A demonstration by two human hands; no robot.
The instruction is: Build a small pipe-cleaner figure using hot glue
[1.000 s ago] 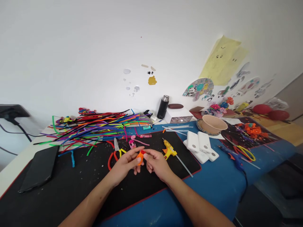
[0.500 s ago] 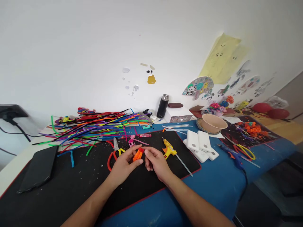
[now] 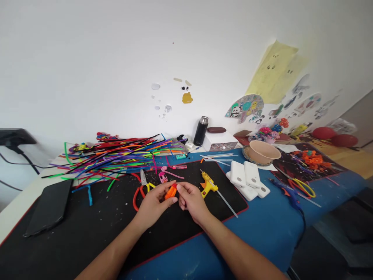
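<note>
A small orange fuzzy piece with a red end [image 3: 171, 192] is held between my hands above the black mat [image 3: 96, 229]. My left hand [image 3: 155, 202] grips it between thumb and fingers. The thumb and forefinger of my right hand [image 3: 192, 200] pinch its red end; the other fingers are curled below. Just behind my hands lies a pink figure with a curl [image 3: 163, 177]. Red-handled scissors [image 3: 136, 198] rest left of my left hand, partly covered by it. Right of my right hand is a yellow glue gun [image 3: 208, 184] with a clear stick.
Coloured pipe cleaners [image 3: 116, 157] are heaped at the back left, beside a black tablet-like slab [image 3: 49, 206]. White boxes [image 3: 247, 179], a beige bowl [image 3: 264, 151] and a blue glue gun [image 3: 288, 194] stand or lie to the right. A black bottle [image 3: 201, 131] stands behind.
Both hands keep hold of the orange piece in nearly the same place. The view has shifted very slightly, and the right fingers sit a little closer over the red end.
</note>
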